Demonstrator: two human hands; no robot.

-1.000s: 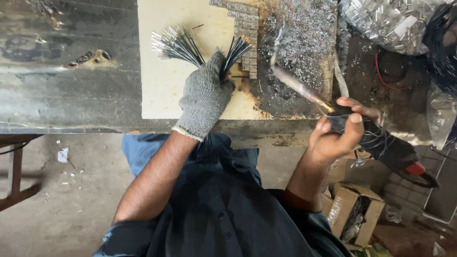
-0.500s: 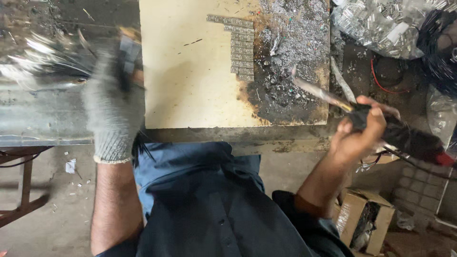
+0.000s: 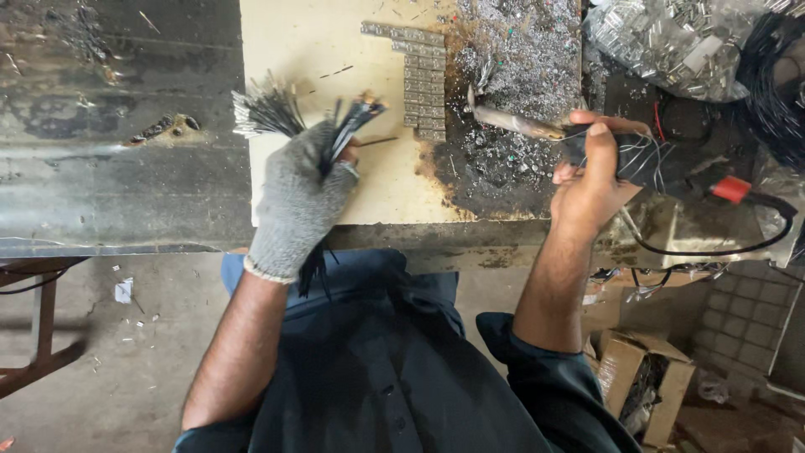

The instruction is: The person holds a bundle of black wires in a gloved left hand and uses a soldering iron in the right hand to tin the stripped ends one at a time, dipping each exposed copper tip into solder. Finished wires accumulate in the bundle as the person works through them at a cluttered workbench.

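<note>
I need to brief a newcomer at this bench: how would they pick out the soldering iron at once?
Start at the pale board on the workbench, then go to its scorched right side, strewn with silvery metal scraps. The soldering iron lies across that dark patch, gripped by the bare right hand. It is the only long, tapering metal rod there, unlike the bundle of thin black wires in the gloved left hand.

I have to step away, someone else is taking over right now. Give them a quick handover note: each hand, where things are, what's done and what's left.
Left hand, gloved, grips a bundle of black wires with bare ends over the pale board.
Right hand, bare, holds the soldering iron, tip over the burnt, solder-spattered patch.
Done: rows of small metal pieces lie on the board.
Left: the held wires are not touching the iron or the pieces.
</note>
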